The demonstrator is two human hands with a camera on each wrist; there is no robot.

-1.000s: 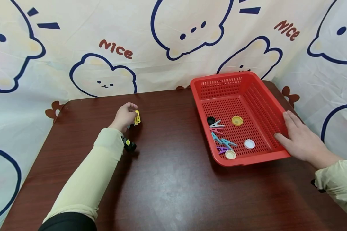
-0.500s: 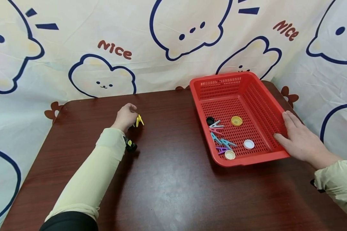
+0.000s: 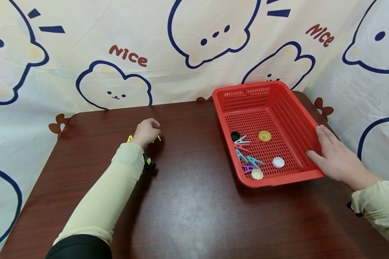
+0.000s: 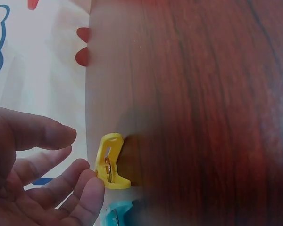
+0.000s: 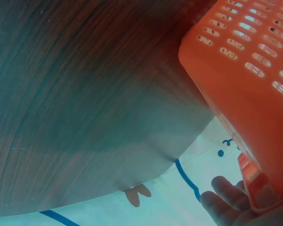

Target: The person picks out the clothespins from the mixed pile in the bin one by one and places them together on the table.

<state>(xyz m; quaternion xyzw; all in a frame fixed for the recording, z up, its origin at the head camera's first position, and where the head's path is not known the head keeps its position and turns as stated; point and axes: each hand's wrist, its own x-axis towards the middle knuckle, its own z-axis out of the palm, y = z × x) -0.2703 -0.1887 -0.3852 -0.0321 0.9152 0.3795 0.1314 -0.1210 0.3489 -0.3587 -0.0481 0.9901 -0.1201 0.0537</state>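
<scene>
My left hand (image 3: 146, 133) is at the left of the table, thumb and fingers apart and loosely bent. A yellow clothespin (image 4: 111, 162) stands right at its fingertips in the left wrist view, with a light blue clothespin (image 4: 117, 214) beside it. In the head view the hand hides most of these; one yellow piece (image 3: 129, 138) shows left of the wrist and a thin yellow tip at the right. My right hand (image 3: 338, 156) holds the right rim of a red perforated basket (image 3: 295, 176), its thumb over the inner side.
Inside the basket lie a black cap (image 3: 235, 136), a yellow cap (image 3: 264, 136), a white cap (image 3: 278, 162), a cream cap (image 3: 257, 174) and several clothespins, including a pink one (image 3: 242, 146) and a purple one (image 3: 247, 168). A printed cloth (image 3: 181, 86) hangs behind the table.
My left hand has moved slightly right, and the yellow clothespin at its fingertips is now mostly hidden. A yellow piece has come into sight left of the wrist. The right hand and basket stay put.
</scene>
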